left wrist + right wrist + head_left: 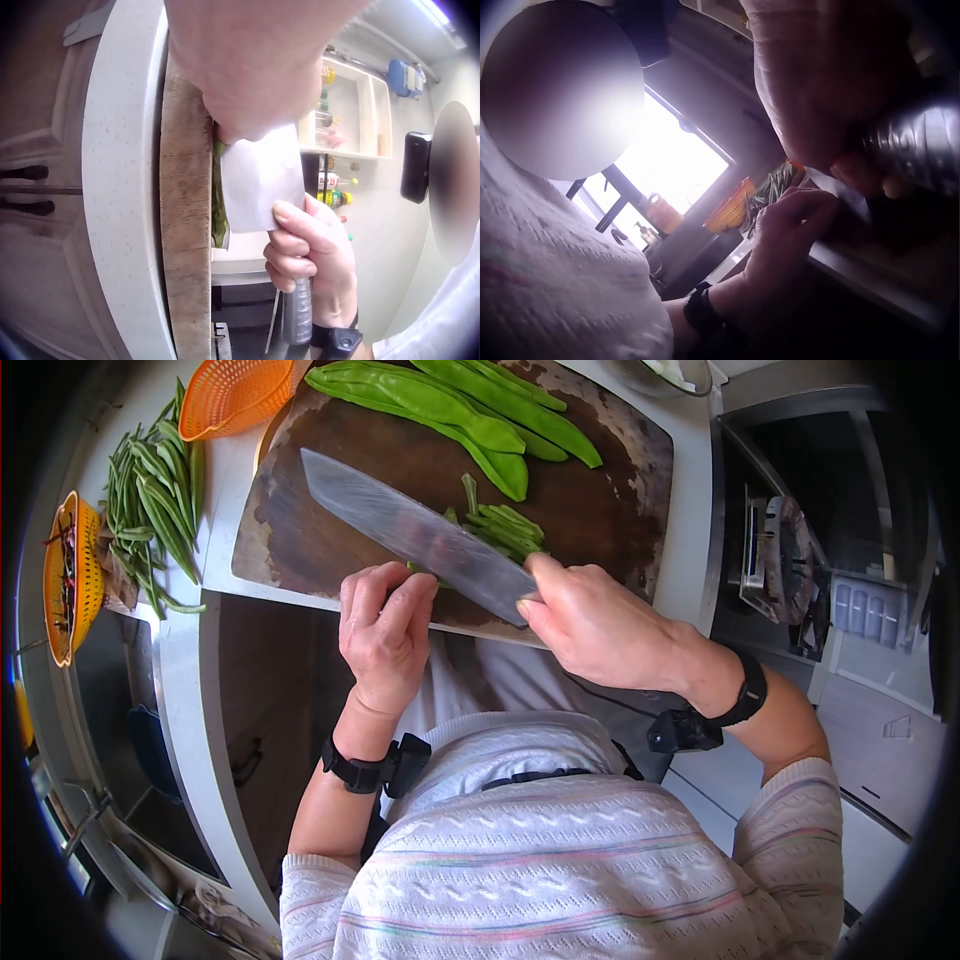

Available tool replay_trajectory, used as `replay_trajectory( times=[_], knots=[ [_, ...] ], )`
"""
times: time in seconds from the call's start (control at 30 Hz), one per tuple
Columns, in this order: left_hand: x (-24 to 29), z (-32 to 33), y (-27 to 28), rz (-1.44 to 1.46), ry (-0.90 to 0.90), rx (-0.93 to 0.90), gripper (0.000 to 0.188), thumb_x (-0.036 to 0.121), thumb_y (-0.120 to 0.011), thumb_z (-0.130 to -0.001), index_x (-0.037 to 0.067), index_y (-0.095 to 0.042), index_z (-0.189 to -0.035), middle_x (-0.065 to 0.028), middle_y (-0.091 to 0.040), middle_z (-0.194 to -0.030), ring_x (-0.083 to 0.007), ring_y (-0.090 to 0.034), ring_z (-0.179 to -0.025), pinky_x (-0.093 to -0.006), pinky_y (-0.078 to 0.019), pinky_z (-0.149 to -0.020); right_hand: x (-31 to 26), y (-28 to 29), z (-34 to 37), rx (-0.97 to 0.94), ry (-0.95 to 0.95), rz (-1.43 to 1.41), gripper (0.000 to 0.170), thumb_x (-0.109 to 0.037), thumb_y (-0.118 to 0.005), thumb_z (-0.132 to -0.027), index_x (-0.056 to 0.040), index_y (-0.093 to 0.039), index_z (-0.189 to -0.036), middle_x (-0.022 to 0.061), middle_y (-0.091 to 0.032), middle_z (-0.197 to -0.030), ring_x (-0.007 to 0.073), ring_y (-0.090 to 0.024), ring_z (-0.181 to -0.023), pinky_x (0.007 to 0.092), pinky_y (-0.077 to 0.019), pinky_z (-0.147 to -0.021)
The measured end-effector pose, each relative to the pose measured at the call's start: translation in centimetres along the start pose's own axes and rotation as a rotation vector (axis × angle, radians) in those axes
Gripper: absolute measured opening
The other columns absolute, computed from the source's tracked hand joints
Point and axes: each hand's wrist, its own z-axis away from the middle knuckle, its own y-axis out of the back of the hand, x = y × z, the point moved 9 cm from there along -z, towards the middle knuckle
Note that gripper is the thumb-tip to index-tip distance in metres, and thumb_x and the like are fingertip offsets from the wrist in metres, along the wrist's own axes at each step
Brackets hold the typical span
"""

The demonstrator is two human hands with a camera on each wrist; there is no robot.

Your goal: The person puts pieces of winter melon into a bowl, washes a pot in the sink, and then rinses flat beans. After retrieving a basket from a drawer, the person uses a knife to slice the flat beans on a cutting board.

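In the head view the right hand point(600, 622) grips a large knife point(410, 525) by its handle, thumb and finger against the blade's base. The blade slants up and left over the dark cutting board point(330, 540). At the board's near edge the left hand point(385, 622) has its fingers curled down, with a bit of green at the fingertips beside the blade. Cut green pieces point(505, 530) lie just beyond the blade. Wide flat green pods point(430, 405) lie across the board's far part. The left wrist view shows the blade point(262, 184) upright beside the left fingers.
Long green beans point(160, 485) lie in a pile on the counter left of the board. An orange basket point(235, 400) stands at the upper left, a yellow basket point(85, 575) farther left. A metal bowl's rim point(700, 385) shows at the upper right, a stove point(790, 560) to the right.
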Motion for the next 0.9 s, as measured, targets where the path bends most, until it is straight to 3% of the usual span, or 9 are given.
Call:
replay_trajectory(
  times=[0.13,0.2,0.53,0.73,0.9],
  knots=[
    [0.1,-0.1,0.0,-0.031,-0.007,-0.021,0.016,-0.001,-0.071,-0.07,0.006,-0.066,-0.083,-0.0057,-0.059,-0.086,-0.023,-0.057,-0.08,-0.0308,-0.0479,-0.07,-0.9,-0.2,-1.3,0.098,0.1,0.094,0.02,-0.009,-0.051,-0.088,0.0066,-0.04,-0.082,0.0266,-0.053,-0.063,0.0448,-0.055,-0.063,0.0452,-0.0405,-0.051],
    [0.1,-0.1,0.1,-0.021,-0.015,-0.027,0.016,-0.001,-0.071,-0.07,0.006,-0.066,-0.083,-0.0058,-0.059,-0.086,-0.023,-0.057,-0.08,-0.0309,-0.0479,-0.07,-0.1,-0.5,-1.1,0.048,0.037,0.033,0.019,-0.011,-0.048,-0.089,0.0055,-0.041,-0.082,0.0261,-0.056,-0.065,0.0452,-0.057,-0.066,0.0499,-0.0448,-0.059],
    [-0.1,-0.1,0.1,-0.005,-0.013,-0.032,0.015,-0.002,-0.07,-0.07,0.005,-0.066,-0.083,-0.0063,-0.059,-0.085,-0.0232,-0.057,-0.079,-0.0308,-0.0479,-0.069,0.0,0.0,0.3,-0.023,-0.035,0.038,0.019,-0.011,-0.048,-0.089,0.005,-0.04,-0.082,0.026,-0.056,-0.063,0.045,-0.057,-0.065,0.0495,-0.0448,-0.057],
    [-0.1,-0.2,0.3,-0.021,-0.008,-0.021,0.016,-0.003,-0.07,-0.07,0.005,-0.066,-0.083,-0.0063,-0.059,-0.085,-0.0232,-0.057,-0.079,-0.0304,-0.048,-0.069,0.0,-0.6,-1.0,0.031,0.041,0.033,0.02,-0.01,-0.05,-0.089,0.007,-0.04,-0.084,0.0269,-0.054,-0.064,0.0455,-0.056,-0.067,0.0477,-0.0409,-0.055],
    [-0.1,-0.2,0.4,-0.006,-0.01,-0.016,0.016,-0.003,-0.07,-0.07,0.005,-0.066,-0.083,-0.0063,-0.059,-0.085,-0.0233,-0.058,-0.079,-0.0306,-0.0481,-0.07,0.4,-0.2,-0.2,0.02,-0.009,0.031,0.021,-0.01,-0.051,-0.089,0.0068,-0.04,-0.083,0.0267,-0.053,-0.063,0.0451,-0.055,-0.064,0.0462,-0.0403,-0.053]
  ],
)
